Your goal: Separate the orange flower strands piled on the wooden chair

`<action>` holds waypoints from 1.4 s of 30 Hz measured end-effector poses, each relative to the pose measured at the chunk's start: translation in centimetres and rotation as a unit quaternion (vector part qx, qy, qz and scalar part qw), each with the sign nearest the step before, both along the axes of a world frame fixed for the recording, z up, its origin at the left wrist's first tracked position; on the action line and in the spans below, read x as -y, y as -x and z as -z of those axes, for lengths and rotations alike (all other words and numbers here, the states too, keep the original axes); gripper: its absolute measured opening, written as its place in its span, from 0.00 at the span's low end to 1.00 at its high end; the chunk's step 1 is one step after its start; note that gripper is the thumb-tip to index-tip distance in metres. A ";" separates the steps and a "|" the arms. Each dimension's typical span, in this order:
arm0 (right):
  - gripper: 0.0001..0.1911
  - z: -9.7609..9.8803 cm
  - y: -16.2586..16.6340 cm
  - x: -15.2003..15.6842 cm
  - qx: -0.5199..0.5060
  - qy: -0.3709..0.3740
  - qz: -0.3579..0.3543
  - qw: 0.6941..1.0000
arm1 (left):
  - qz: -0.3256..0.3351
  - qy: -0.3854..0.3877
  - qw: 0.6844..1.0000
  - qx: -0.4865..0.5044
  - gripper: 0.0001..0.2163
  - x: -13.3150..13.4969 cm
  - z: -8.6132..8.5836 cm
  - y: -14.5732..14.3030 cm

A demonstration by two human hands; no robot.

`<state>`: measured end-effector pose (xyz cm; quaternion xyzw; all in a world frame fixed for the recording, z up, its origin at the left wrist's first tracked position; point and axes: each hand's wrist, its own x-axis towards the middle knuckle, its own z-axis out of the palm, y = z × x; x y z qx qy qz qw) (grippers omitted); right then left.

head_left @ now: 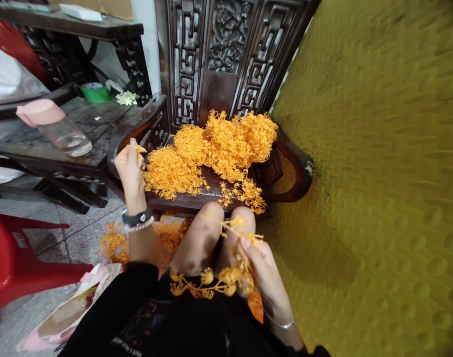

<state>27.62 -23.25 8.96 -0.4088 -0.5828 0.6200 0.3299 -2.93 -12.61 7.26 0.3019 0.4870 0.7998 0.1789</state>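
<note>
My right hand [266, 272] pinches an orange plastic flower spray [211, 287], a branching stem with small cup-like florets hanging over my lap and knees. To the left, my left hand [131, 166] is raised beside the chair's armrest, fingers closed on a small orange piece [140, 148] whose exact kind I cannot make out. Just right of that hand, a large heap of orange flower sprays [226, 146] covers much of the dark wooden chair seat [211, 184]. A few looser sprays [249, 193] lie at the seat's front edge, near my knees.
A bottle with a pink lid [57, 126] and green tape [95, 92] rest on the dark side table [103, 129]. More orange pieces [115, 243] lie on the floor. A red stool [22, 263] and a bag [74, 307] are at left; a yellow-green textured wall [378, 173] stands at right.
</note>
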 end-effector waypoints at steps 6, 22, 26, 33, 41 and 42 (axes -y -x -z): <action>0.17 1.4 0.8 -4.0 0.147 -0.201 0.081 0.965 | 0.258 0.011 0.965 -0.040 0.12 2.9 -1.2 -5.3; 0.12 -3.1 0.5 -6.1 0.271 -0.301 -0.276 0.872 | 0.331 0.112 0.703 -0.619 0.27 7.4 -3.6 -10.4; 0.13 -3.2 1.2 -6.6 0.273 -0.292 -0.265 0.878 | 0.345 0.131 0.691 -0.622 0.24 7.8 -2.2 -10.9; 0.13 -2.4 1.1 -7.2 0.281 -0.321 -0.248 0.870 | 0.363 0.187 0.745 -0.528 0.17 7.2 -1.4 -11.4; 0.12 -3.6 1.2 -5.6 0.418 -0.414 -0.188 0.787 | 0.452 0.165 0.813 -0.328 0.18 6.4 -0.9 -12.5; 0.13 -3.7 1.2 -5.6 0.425 -0.423 -0.182 0.780 | 0.447 0.166 0.828 -0.295 0.18 6.0 -0.7 -12.4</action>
